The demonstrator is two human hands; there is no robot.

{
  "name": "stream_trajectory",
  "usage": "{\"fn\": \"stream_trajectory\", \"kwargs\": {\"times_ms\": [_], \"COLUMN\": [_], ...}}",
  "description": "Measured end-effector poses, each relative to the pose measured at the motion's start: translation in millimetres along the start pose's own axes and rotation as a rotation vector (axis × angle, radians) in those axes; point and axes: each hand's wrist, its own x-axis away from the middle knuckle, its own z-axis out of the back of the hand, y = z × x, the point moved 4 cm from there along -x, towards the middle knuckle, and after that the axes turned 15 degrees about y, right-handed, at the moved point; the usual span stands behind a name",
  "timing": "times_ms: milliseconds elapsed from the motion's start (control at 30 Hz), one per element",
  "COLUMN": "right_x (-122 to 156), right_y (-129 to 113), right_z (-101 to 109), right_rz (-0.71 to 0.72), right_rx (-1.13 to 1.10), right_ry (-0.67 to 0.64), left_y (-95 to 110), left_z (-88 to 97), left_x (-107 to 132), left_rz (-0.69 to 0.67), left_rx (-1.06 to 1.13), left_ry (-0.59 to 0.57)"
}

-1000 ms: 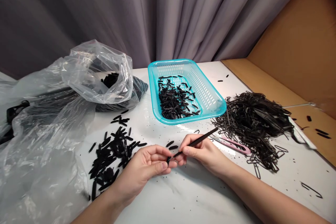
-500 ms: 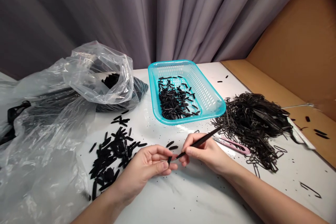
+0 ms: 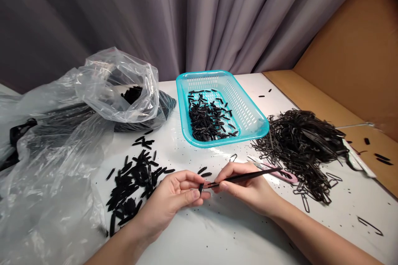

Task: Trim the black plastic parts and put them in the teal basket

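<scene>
My left hand (image 3: pixel 175 196) pinches a short black strip (image 3: pixel 201 189) between thumb and fingers, holding it upright above the table. In my right hand (image 3: pixel 245 186) are slim black tweezers (image 3: pixel 248 175), gripped much like a pen. Their tips point left and reach the strip; whether they touch it I cannot tell. Behind my left wrist lies a loose pile of similar black strips (image 3: pixel 137 178). Two more strips (image 3: pixel 203 172) rest just beyond my fingers. A turquoise plastic basket (image 3: pixel 255 126) farther back holds many small black pieces (image 3: pixel 207 122).
Clear plastic bags (image 3: pixel 62 165) with black pieces inside spread over the left side. On the right sits a tangled heap of thin black loops (image 3: pixel 304 140), with a pink-handled tool (image 3: pixel 281 174) partly under it. A cardboard panel (image 3: pixel 351 49) borders the right; grey curtains (image 3: pixel 205 16) hang behind.
The tweezers in my right hand have swung lower, from a steep slant to nearly flat. My left hand and the strip it pinches have hardly moved.
</scene>
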Motion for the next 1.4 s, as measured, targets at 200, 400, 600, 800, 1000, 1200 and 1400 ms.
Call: {"fn": "stream_trajectory", "kwargs": {"times_ms": [200,400,600,800,1000,1200,1400], "right_x": [-0.1,1.2,-0.7,-4.4,-4.6,-5.1,-4.4], "right_y": [-3.1,0.4,7.3,16.2,19.5,23.7,24.9], "right_z": [-0.5,-3.0,-5.8,-9.6,-10.7,-11.5,-10.2], "right_rz": [0.031,-0.040,-0.224,-0.347,-0.393,-0.426,-0.422], "right_rx": [0.042,-0.027,-0.225,-0.411,-0.469,-0.481,-0.479], "right_ry": [0.005,-0.010,-0.008,-0.067,-0.117,-0.178,-0.218], "left_y": [0.7,0.5,-1.0,-2.8,-1.9,-1.1,-0.2], "left_z": [-1.2,-1.1,-0.6,-1.1,-2.4,-3.7,-4.3], "left_x": [-0.2,-0.7,-0.2,0.3,1.8,2.9,2.7], "left_rz": [0.002,-0.016,-0.013,-0.035,-0.037,-0.015,-0.017], "left_rx": [0.002,-0.038,-0.042,-0.054,-0.098,-0.149,-0.153], "left_ry": [0.004,-0.002,0.004,-0.062,-0.079,-0.081,-0.091]}}
